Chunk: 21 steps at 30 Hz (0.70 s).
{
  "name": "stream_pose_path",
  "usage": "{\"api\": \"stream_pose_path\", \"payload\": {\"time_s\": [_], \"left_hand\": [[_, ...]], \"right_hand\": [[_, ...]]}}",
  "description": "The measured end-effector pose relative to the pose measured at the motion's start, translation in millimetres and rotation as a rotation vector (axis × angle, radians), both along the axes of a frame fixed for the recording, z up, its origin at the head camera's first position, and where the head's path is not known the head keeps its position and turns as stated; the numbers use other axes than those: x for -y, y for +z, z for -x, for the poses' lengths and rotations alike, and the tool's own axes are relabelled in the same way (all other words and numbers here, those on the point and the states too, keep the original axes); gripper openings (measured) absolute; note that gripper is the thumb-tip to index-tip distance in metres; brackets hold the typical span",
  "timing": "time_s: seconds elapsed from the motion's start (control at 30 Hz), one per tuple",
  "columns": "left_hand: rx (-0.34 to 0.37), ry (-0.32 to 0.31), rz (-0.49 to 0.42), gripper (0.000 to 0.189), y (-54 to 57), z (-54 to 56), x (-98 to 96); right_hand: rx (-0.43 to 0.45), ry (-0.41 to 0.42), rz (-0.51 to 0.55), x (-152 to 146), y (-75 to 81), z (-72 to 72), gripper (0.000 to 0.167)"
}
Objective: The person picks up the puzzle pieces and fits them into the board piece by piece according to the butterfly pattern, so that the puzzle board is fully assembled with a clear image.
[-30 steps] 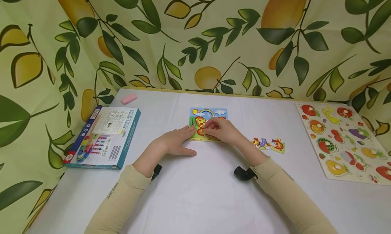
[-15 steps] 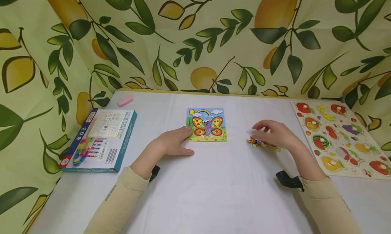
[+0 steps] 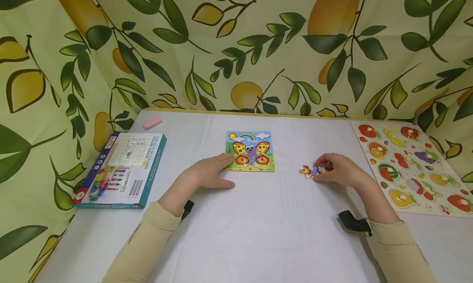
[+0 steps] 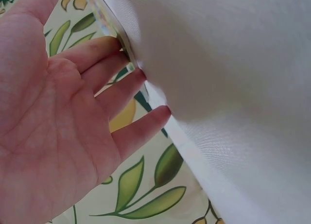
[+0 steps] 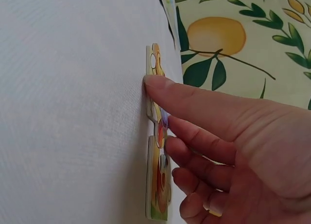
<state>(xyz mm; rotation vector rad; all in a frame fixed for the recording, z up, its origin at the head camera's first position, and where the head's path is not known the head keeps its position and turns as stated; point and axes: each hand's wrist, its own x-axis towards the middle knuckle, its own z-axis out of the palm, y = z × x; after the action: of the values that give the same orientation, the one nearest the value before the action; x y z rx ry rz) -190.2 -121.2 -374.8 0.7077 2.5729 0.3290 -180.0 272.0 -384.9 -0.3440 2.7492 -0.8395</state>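
Observation:
The square butterfly puzzle lies flat on the white table. My left hand rests at its lower left edge, fingers extended; the palm and straight fingers show in the left wrist view. Farther right, my right hand has thumb and fingertips around a purple puzzle piece. An orange piece lies beside it on the left. In the right wrist view the thumb presses the edge of a thin piece, with the curled fingers opposite. Another orange and green piece sits close by, partly behind the fingers.
At the left lies a boxed bead toy, with a pink block behind it. A fruit peg board lies at the right. Fruit-patterned cloth rises along the back and sides of the table.
My right hand has left the puzzle, moved right to the loose pieces and lowered onto them, its fingers closing around one. The left hand has stayed at the puzzle's edge.

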Motion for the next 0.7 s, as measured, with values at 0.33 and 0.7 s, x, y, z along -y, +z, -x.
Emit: {"api": "stream_pose_path", "payload": {"time_s": [0.33, 0.7], "left_hand": [[0.011, 0.012, 0.021, 0.088, 1.5, -0.9, -0.8], [0.035, -0.013, 0.023, 0.087, 4.2, -0.8, -0.4]], "right_hand": [[-0.003, -0.093, 0.158, 32.2, 4.7, 10.4, 0.028], [0.167, -0.16, 0.466, 126.0, -5.8, 44.7, 0.035]]}}
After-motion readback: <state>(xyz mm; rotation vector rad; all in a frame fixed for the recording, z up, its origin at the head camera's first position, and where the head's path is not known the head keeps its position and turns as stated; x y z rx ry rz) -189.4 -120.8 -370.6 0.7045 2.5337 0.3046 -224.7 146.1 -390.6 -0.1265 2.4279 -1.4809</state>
